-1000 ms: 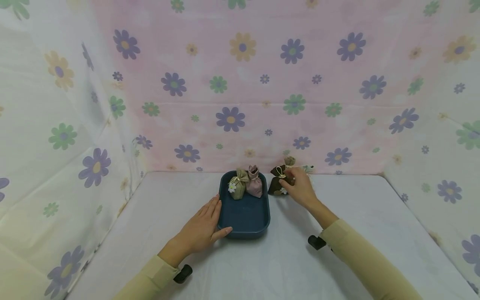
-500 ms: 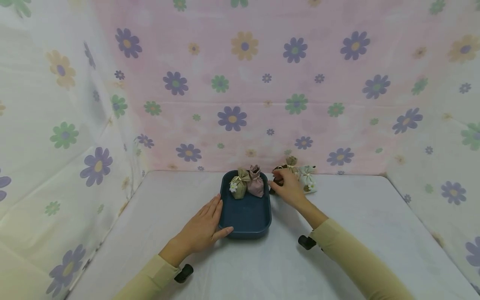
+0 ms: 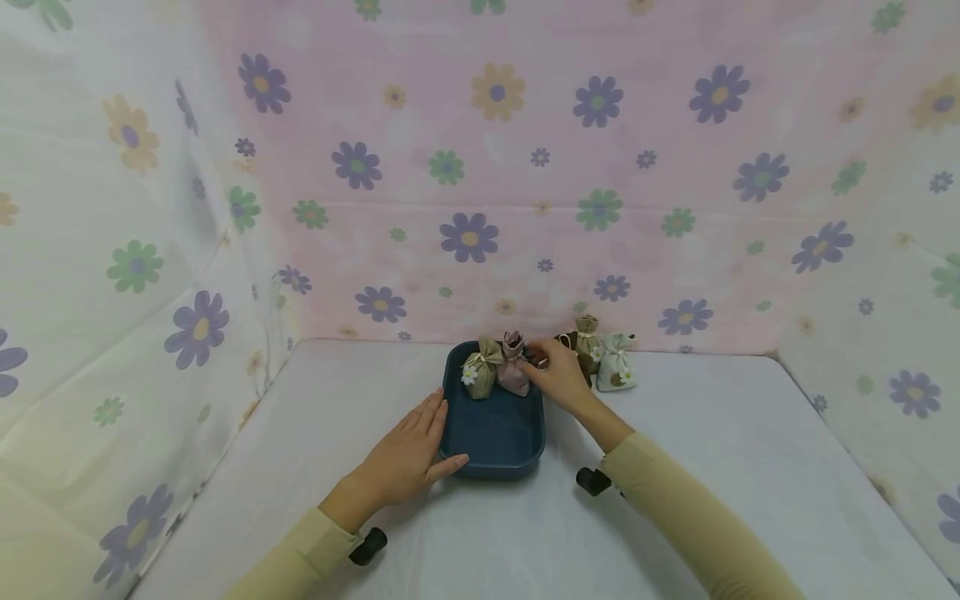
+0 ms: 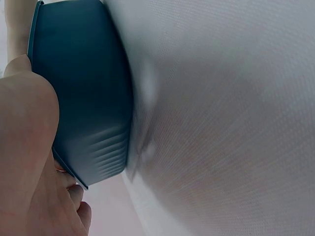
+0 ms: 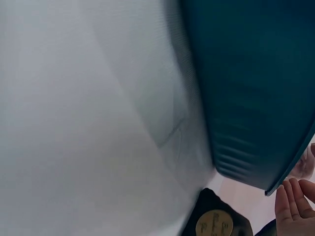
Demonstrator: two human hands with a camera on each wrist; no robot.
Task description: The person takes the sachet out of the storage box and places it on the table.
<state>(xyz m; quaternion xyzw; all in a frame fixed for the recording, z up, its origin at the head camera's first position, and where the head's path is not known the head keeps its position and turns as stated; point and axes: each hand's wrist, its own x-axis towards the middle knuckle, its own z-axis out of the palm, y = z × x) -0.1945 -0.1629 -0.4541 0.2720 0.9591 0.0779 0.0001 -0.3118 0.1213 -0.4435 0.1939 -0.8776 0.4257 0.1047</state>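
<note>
My left grip [image 3: 401, 454] lies with fingers straight along the left side of the blue tray [image 3: 491, 433], thumb over its near rim. My right grip [image 3: 562, 379] reaches to the opposite rim, fingertips just beside the pink pouch [image 3: 513, 381] inside; whether they have closed on it I cannot tell. The green pouch [image 3: 482, 382] sits beyond the pink one from my right grip. As I judge it, loading is partly done: two pouches in, three left out. On the counter [image 3: 495, 542], the dark pouch [image 5: 219, 211] is partly hidden behind my right grip, the tan pouch [image 3: 587, 337] next to it, the pale pouch [image 3: 617, 364] farther right. Near my left thumb, the tray's floor is bare.
</note>
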